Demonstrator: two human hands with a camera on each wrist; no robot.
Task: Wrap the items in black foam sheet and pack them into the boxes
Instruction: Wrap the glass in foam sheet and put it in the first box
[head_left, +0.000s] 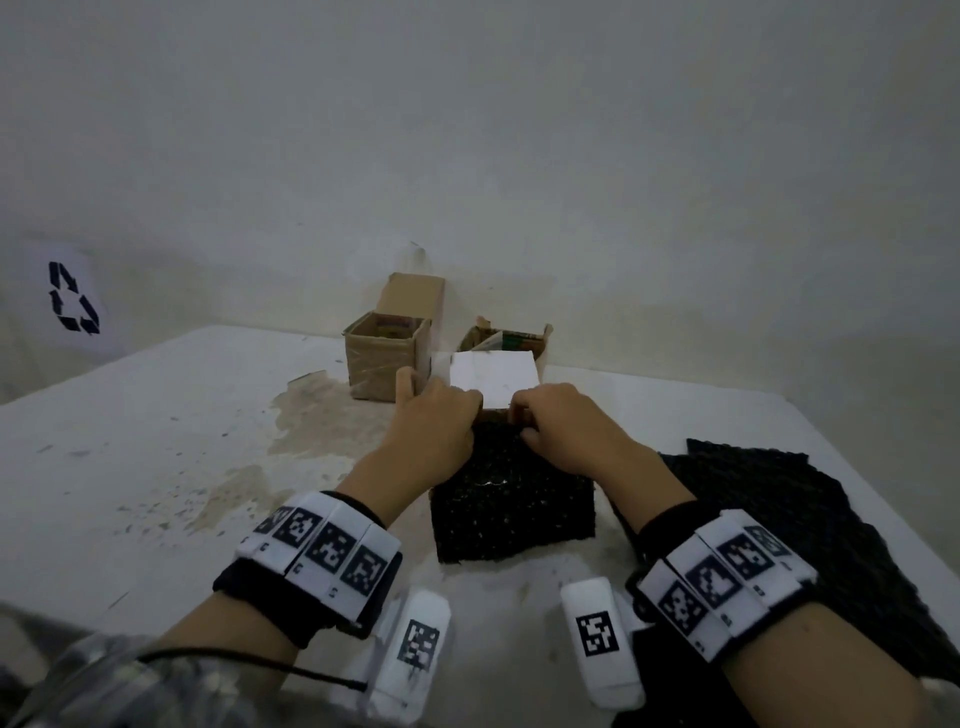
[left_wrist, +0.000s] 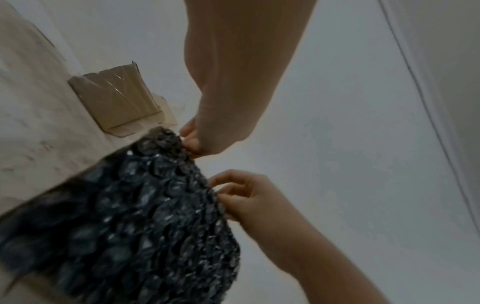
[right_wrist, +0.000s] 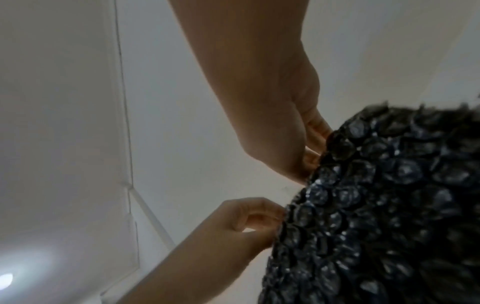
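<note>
A black bubbled foam sheet (head_left: 514, 509) lies on the white table (head_left: 156, 441) in front of me. At its far edge stands a white box-shaped item (head_left: 493, 376), partly hidden by my hands. My left hand (head_left: 465, 413) pinches that far edge, with its fingertips (left_wrist: 188, 142) on the sheet (left_wrist: 145, 216). My right hand (head_left: 519, 423) pinches the same edge just to the right, its fingers (right_wrist: 313, 148) curled onto the sheet (right_wrist: 389, 205). The far edge is lifted off the table against the item.
Two open cardboard boxes stand behind the item, a taller taped one (head_left: 387, 358) on the left and a lower one (head_left: 511, 338) on the right, both with contents. A stack of black sheets (head_left: 810, 519) lies to the right. A wall rises behind the table.
</note>
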